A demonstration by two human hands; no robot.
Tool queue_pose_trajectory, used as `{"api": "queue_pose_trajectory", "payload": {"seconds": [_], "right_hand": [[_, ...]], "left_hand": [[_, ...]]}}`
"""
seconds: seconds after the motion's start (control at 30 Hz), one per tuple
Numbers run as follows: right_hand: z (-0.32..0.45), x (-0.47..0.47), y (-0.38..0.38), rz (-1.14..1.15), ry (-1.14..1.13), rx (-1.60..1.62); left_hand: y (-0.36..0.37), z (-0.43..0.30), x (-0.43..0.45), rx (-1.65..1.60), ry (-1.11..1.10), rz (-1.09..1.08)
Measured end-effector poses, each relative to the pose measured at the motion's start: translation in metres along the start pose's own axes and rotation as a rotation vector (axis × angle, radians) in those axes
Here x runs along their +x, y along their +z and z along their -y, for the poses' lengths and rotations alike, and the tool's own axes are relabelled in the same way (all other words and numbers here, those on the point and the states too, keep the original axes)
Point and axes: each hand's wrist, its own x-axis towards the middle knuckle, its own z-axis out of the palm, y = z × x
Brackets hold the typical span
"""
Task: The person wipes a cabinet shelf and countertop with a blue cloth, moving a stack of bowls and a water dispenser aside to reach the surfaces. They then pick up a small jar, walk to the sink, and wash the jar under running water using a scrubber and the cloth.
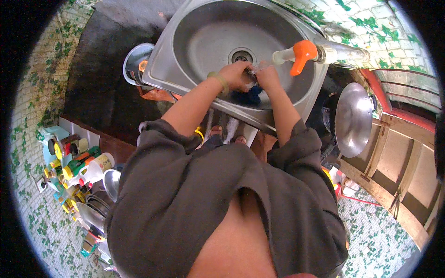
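Observation:
Over the near half of the stainless steel sink, my two hands are close together under the tap. My left hand, with a pale band at its wrist, curls around a small dark object that is too hidden and blurred to name. Beside it, my right hand has bent fingers in the water, against or very near that object. A clear stream runs from the plastic tap with an orange handle onto my hands. Below them is a dark blue patch, probably cloth. Past my fingers lies the drain.
A pale bucket stands left of the sink. At the right hangs a metal wok, near a wooden frame. Several bottles and jars crowd a shelf on the left, with metal pans nearby.

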Motion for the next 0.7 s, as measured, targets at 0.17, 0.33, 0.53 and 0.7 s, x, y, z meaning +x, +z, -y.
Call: {"api": "queue_pose_trajectory", "payload": {"seconds": [0.17,0.33,0.53,0.7], "right_hand": [[0.026,-0.033,-0.028,0.334,0.071,-0.053],[0.028,0.001,-0.018,0.036,0.068,0.033],[0.03,-0.047,-0.028,0.167,-0.049,-0.043],[0.027,-0.005,-0.019,0.179,0.153,-0.021]], "left_hand": [[0.012,0.025,0.007,0.035,0.07,-0.054],[0.004,0.007,0.004,0.061,0.018,-0.017],[0.01,0.017,0.0,0.051,0.079,-0.066],[0.002,0.009,0.001,0.001,-0.003,0.063]]}}
